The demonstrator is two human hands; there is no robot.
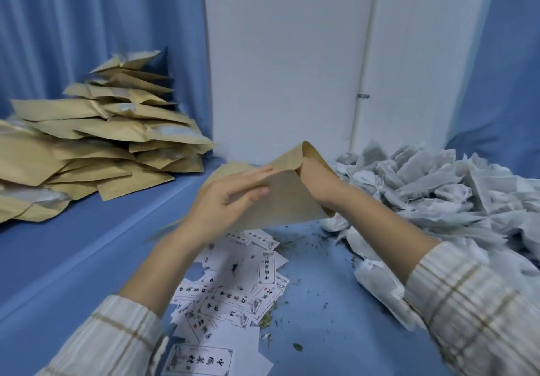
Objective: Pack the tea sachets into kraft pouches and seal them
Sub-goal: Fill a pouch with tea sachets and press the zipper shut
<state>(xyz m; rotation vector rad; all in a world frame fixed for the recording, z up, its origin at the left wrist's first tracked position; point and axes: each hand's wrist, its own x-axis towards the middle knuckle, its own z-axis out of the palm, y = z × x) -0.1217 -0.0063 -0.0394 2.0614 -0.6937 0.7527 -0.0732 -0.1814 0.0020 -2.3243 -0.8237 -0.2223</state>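
Note:
Above the middle of the blue table I hold an open kraft pouch [287, 200] in the air, its mouth facing right. My left hand [225, 200] pinches the pouch's near wall, with the fingers stretched along the outside. My right hand [317, 181] is pushed into the mouth up to the wrist, so its fingers and anything in them are hidden. At the right, a big heap of white tea sachets [438, 188] lies close beside my right forearm.
A tall, loose stack of kraft pouches [96, 148] fills the raised blue ledge at the left. Several white printed labels [233, 297] lie scattered under my hands. Loose tea crumbs [321, 302] dot the blue tabletop. Behind are a white wall and blue curtains.

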